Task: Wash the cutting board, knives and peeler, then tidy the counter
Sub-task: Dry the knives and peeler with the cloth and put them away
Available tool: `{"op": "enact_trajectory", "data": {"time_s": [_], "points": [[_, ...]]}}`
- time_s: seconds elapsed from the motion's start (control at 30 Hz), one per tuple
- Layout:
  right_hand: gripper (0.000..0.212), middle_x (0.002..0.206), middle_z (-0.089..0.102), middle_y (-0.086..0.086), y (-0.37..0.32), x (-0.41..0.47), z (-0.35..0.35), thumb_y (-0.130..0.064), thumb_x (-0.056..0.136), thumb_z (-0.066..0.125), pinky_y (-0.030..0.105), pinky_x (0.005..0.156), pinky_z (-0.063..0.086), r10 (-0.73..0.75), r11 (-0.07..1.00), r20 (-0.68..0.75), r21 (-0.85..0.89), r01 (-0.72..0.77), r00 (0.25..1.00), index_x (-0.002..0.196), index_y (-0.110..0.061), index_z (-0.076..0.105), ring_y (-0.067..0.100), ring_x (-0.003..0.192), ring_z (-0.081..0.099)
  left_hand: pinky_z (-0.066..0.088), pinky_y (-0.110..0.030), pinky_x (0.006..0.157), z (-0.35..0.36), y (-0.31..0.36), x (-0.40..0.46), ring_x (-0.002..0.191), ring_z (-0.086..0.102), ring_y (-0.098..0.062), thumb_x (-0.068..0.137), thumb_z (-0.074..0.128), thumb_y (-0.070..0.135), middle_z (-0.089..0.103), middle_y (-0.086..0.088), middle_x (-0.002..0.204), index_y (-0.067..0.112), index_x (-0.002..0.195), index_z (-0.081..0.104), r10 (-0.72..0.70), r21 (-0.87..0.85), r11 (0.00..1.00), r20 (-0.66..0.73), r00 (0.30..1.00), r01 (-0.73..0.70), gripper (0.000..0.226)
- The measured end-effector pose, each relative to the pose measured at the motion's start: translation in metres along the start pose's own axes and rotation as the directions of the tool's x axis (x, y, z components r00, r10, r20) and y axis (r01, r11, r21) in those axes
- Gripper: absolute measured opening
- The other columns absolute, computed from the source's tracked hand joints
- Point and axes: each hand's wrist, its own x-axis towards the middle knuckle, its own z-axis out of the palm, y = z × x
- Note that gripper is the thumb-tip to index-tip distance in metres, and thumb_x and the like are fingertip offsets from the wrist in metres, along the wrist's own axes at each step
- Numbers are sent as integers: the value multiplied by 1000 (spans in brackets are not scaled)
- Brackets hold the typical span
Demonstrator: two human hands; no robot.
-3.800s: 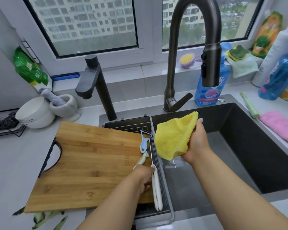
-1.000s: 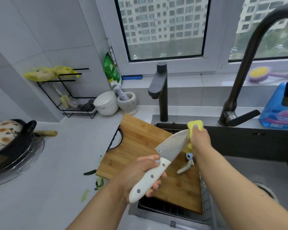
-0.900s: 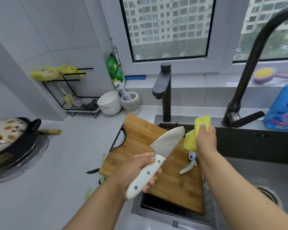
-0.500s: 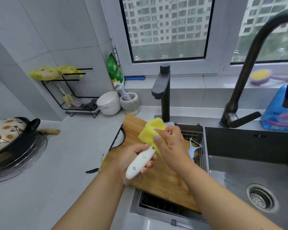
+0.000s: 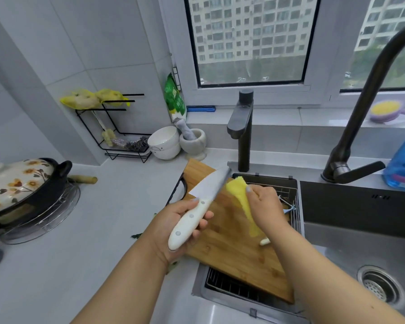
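At the counter's left edge a floral-lidded pot (image 5: 21, 185) sits on a wire trivet (image 5: 45, 220). Further back, against the wall, stands a black rack (image 5: 117, 132) with yellow net bags on top, then a white bowl (image 5: 164, 142) and a stone mortar (image 5: 193, 142) near the back edge.

The left hand (image 5: 173, 226) is curled tight round the white, riveted handle of the knife (image 5: 201, 199); thumb on top, fingers wrapped beneath. The wide steel blade points up and away to the right, its tip near the short black tap (image 5: 242, 127). The knife is held in the air above the board's left half.

The board (image 5: 232, 244), pale brown bamboo with a black handle loop at its left edge, lies askew, part on the counter and part over the wire rack (image 5: 243, 293) set in the sink's left end.

The right hand (image 5: 264, 206) grips a yellow cloth (image 5: 242, 202), bunched in the fingers, with its upper end beside the blade near the tip and a tail hanging down over the board. Whether cloth and blade touch is unclear.

Just right of that hand the peeler (image 5: 288, 206) lies at the board's right edge, mostly hidden by the wrist; its blue head and pale handle end show.

The grey sink (image 5: 360, 242) has a drain at lower right, with the tall curved faucet (image 5: 365, 108) behind it.
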Motion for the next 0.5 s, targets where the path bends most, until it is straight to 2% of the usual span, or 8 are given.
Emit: {"op": "enact_trajectory", "data": {"time_s": [0.03, 0.1, 0.17, 0.23, 0.3, 0.37, 0.43, 0.5], "points": [[23, 109, 58, 6, -1, -1, 3, -42, 97, 44, 35, 81, 46, 5, 999, 33, -37, -4, 999, 97, -34, 66, 26, 104, 54, 45, -18, 34, -1, 0, 0, 51, 61, -14, 90, 55, 22, 66, -12, 80, 3, 118, 55, 15, 2, 1000, -19, 1000, -15, 34], [34, 128, 55, 0, -11, -9, 6, -42, 95, 50, 40, 99, 43, -11, 995, 64, -102, 18, 998, 125, -29, 59, 24, 124, 47, 44, -17, 35, -1, -1, 1, 53, 59, -13, 95, 53, 25, 69, -13, 84, 6, 123, 55, 57, 6, 998, -48, 997, -56, 34], [34, 129, 52, -4, -27, -21, 6, -37, 93, 57, 39, 102, 41, -89, 995, 49, -38, 91, 995, 126, -28, 57, 17, 123, 46, 40, -17, 34, 0, -1, 1, 53, 53, -13, 95, 53, 25, 71, -15, 89, 6, 123, 57, 117, 19, 993, -75, 990, -116, 34], [32, 121, 53, -10, -45, -34, 6, -27, 90, 62, 35, 97, 46, -168, 985, 48, 56, 166, 985, 121, -31, 57, 8, 112, 51, 38, -18, 35, 3, 3, -1, 49, 50, -12, 96, 52, 26, 71, -16, 90, 5, 121, 57, 159, -13, 987, -86, 984, -160, 33], [40, 112, 54, -18, -61, -47, 4, -11, 85, 64, 29, 92, 48, -247, 959, 64, 160, 234, 967, 116, -35, 57, 0, 103, 52, 41, -17, 38, 4, 9, -3, 45, 50, -11, 97, 51, 27, 72, -15, 90, 6, 123, 55, 180, -76, 979, -90, 980, -187, 34], [53, 109, 55, -20, -75, -58, 2, 2, 78, 62, 22, 89, 47, -335, 919, 86, 247, 306, 938, 112, -38, 57, -4, 102, 52, 46, -18, 43, 4, 16, -6, 49, 52, -12, 96, 53, 25, 71, -13, 91, 9, 124, 55, 191, -172, 964, -87, 978, -204, 32], [62, 109, 55, -22, -88, -68, 0, 5, 73, 61, 13, 88, 42, -418, 885, 120, 279, 374, 900, 112, -43, 56, -8, 104, 51, 52, -22, 50, 2, 22, -8, 59, 54, -16, 92, 58, 20, 63, -10, 87, 11, 114, 59, 205, -276, 936, -83, 975, -220, 24], [62, 112, 55, -24, -100, -76, 2, 0, 70, 62, 8, 89, 40, -500, 844, 132, 297, 448, 856, 115, -43, 55, -6, 110, 49, 54, -27, 55, -1, 28, -13, 66, 57, -19, 90, 62, 17, 59, -9, 83, 9, 96, 63, 224, -323, 914, -105, 969, -246, 10]]}}
